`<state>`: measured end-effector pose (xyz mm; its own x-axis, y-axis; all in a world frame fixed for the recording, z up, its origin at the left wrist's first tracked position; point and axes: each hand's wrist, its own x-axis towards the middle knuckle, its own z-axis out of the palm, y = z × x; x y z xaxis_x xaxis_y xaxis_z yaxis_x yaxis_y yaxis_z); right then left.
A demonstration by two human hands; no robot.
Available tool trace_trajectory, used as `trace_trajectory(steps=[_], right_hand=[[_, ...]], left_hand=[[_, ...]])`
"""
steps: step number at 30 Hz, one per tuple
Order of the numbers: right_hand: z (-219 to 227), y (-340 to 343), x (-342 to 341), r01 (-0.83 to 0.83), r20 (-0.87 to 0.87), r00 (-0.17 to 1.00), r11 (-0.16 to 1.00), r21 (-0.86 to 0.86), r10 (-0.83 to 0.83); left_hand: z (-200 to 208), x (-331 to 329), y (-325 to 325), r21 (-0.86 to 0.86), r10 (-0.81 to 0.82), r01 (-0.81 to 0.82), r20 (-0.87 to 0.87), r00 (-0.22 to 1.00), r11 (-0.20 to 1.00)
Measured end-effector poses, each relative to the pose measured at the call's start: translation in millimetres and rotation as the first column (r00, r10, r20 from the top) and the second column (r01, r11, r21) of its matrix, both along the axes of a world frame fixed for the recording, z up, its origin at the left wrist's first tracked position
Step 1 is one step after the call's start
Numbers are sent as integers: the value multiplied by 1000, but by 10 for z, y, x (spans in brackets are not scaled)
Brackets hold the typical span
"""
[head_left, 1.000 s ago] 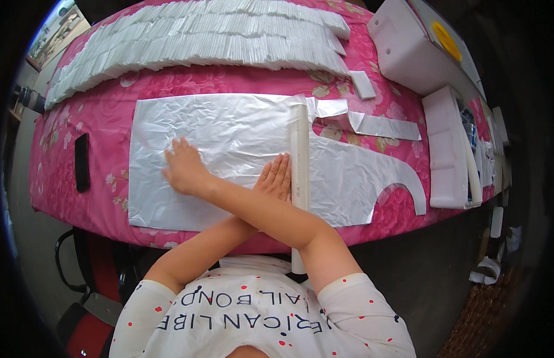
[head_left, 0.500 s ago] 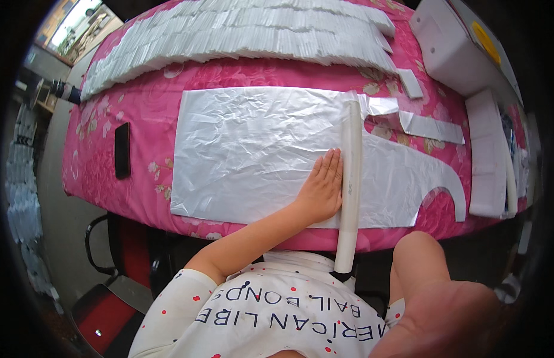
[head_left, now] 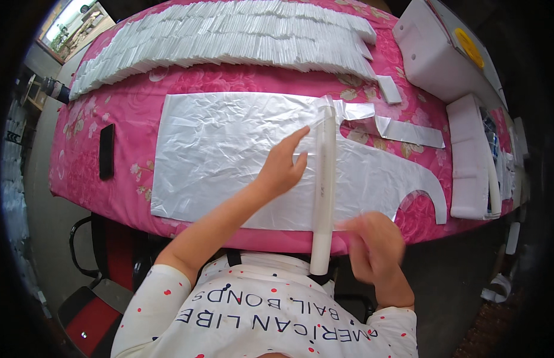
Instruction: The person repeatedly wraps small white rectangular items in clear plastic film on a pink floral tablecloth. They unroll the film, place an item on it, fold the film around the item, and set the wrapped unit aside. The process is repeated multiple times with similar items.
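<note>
A shiny white plastic apron point(head_left: 229, 161) lies flat and creased, with curved cut-outs and strips at its right end. Across it rests a pale pipe point(head_left: 325, 191), its near end jutting over the table edge toward me. My left hand point(head_left: 283, 164) is over the plastic just left of the pipe, fingers stretched and thumb apart, holding nothing. To the right of the pipe's near end, at the table's front edge, my right hand point(head_left: 377, 241) is smeared by motion. Its fingers cannot be made out clearly, nor whether they hold anything.
Overlapping rows of folded white plastic packets point(head_left: 229, 42) line the table's far side, with one loose packet point(head_left: 389, 89) at their right. A black phone point(head_left: 106, 151) lies left. White foam boxes point(head_left: 468, 155) stand right. Red-and-black chairs point(head_left: 113, 244) are below left. Pink flowered cloth point(head_left: 80, 161) covers the table.
My left hand has lifted off beside the pipe and shifted left and up. My right hand has come from the lower right to the table edge. The whole view has shifted slightly.
</note>
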<state>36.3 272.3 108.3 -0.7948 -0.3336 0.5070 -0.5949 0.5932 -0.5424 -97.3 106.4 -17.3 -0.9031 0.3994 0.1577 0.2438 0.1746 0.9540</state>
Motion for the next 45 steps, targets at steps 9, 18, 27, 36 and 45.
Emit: trace_trajectory(steps=[9,18,27,36,45], right_hand=[[-1026,393,-357,-102,198,980,940,326,37],[-1157,-360,-653,-241,281,949,904,354,143],[-823,-1473,-945,-519,198,806,827,-218,558],[-1282,-2100,-1304,-507,111,859,798,327,500],[-1550,-3295,-1236,-228,68,972,970,80,223]], left_hand=[[-22,-631,419,511,-259,-411,808,529,755],[168,-665,-308,374,-74,-196,597,799,907],[312,255,-2183,61,331,-415,502,799,908],[148,1517,-2590,-48,494,-530,438,751,847],[62,1618,-2262,-761,642,-509,-162,750,402]])
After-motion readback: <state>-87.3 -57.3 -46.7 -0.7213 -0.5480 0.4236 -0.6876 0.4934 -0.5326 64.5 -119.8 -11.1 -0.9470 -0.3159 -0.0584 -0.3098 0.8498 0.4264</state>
